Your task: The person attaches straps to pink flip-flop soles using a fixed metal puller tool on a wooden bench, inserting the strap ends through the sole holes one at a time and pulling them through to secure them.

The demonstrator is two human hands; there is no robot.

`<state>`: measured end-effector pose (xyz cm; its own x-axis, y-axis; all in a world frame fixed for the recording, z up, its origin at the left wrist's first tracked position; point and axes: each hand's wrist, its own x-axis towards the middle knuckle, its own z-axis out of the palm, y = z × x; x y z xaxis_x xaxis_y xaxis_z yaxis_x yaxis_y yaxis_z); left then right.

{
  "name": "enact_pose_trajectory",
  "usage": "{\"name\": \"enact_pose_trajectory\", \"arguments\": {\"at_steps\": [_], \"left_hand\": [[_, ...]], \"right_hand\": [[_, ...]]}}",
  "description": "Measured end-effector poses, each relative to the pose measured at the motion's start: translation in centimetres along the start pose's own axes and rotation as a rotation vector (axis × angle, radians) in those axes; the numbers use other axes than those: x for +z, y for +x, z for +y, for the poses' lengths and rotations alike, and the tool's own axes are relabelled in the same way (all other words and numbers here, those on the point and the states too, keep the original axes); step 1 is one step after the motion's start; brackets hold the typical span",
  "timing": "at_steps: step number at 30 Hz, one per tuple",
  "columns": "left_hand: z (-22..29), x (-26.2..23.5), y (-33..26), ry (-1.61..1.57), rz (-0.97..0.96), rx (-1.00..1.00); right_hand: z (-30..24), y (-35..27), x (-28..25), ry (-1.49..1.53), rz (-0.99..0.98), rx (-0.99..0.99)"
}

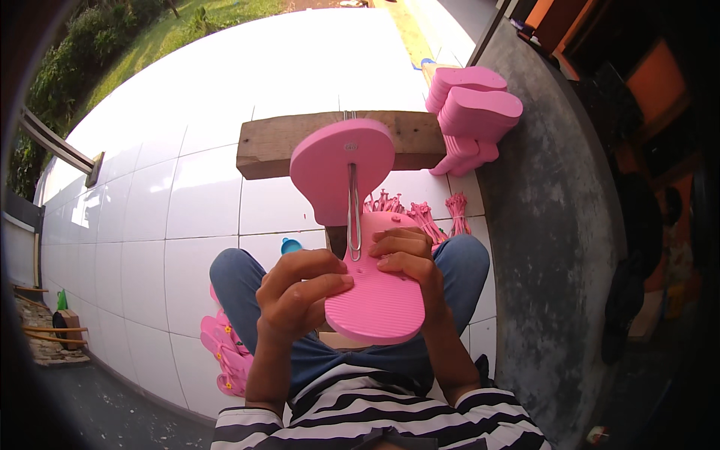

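Both of my hands grip a pink ridged flip-flop sole (375, 307) above my lap. My left hand (300, 289) is closed on its left edge, fingertips on top. My right hand (411, 259) is closed on the right edge, its fingers curled over the surface. A long metal wire loop (354, 214) reaches down to the sole near my left fingertips. Its upper part lies over a smooth pink sole piece (322, 169) in front of the wooden beam. I cannot tell whether that piece joins the held sole. A small pink knob (396, 218) shows beyond my right fingers.
The wooden beam (266, 142) crosses ahead of me. Stacked pink soles (480, 112) stand at its right end. Bundles of pink straps (457, 214) lie on the white tiles (202, 202). Finished pink flip-flops (225, 349) lie by my left leg, and a blue object (291, 245) beside my knee.
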<state>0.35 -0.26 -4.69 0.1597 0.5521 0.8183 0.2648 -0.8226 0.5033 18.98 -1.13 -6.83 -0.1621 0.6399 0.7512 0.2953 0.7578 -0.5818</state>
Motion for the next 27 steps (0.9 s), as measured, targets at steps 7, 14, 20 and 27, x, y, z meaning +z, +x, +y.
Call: {"name": "enact_pose_trajectory", "arguments": {"at_steps": [7,14,20,27], "left_hand": [[-0.1,0.2,1.3,-0.063,0.095,-0.04],[1.5,-0.3,2.8,-0.229,0.083,-0.295],[2.3,0.9,5.5,-0.373,0.139,-0.646],[-1.8,2.5,6.7,-0.185,0.277,-0.53]], "right_hand": [[-0.2,1.6,-0.2,-0.032,0.012,-0.037],[-2.5,2.1,-0.5,0.092,-0.02,0.262],[-3.4,3.6,-0.1,-0.149,0.049,0.457],[0.5,6.1,1.6,-0.361,0.383,0.364]]}}
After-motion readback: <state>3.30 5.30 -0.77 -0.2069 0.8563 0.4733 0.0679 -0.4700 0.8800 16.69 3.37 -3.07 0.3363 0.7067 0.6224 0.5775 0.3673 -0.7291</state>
